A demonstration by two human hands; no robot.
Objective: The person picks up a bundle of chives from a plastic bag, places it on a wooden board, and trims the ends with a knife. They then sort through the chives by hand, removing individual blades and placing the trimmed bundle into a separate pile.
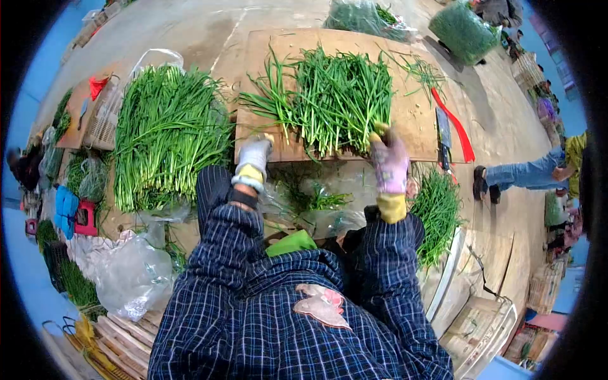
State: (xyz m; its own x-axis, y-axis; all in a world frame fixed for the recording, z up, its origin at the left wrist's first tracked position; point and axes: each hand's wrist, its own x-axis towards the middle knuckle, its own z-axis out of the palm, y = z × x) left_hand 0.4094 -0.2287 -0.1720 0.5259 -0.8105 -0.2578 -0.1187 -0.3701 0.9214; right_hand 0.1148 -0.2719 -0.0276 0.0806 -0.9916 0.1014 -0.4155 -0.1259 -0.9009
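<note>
A loose pile of garlic chives (pixel 345 98) lies on a wooden board (pixel 415 130), their pale stem ends toward me. My left hand (pixel 254 157), in a white and yellow glove, is at the board's near left edge, apart from the pile. Its fingers are curled in, and whatever they may hold is hidden. My right hand (pixel 389 158), in a pinkish glove with yellow fingertips, is at the pile's near right corner. The fingers there are bent together against the stems; I cannot make out what is between them.
A big stack of chives (pixel 168 133) stands left of the board, and another bunch (pixel 437 212) lies to the right. A knife (pixel 443 130) and a red strip (pixel 453 123) lie at the right edge. Clear plastic bags (pixel 136 272) sit lower left. A person in jeans (pixel 525 176) stands far right.
</note>
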